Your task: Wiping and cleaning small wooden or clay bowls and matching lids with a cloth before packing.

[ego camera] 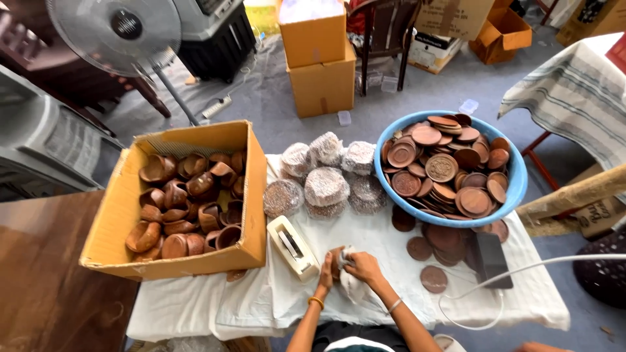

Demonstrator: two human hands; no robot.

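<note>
Left hand grips a small clay piece while right hand, clutching a white cloth, wipes it; turning it comes next.

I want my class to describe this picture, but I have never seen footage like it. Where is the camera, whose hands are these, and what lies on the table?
The one camera sits on a person's head and looks down, so the arms at the bottom are the wearer's own. The left hand holds a small brown clay piece; the right hand presses a white cloth on it. On the white-covered table stand a cardboard box of clay cups, wrapped bundles, a tape dispenser, a blue basin of clay discs and a dark phone.
</note>
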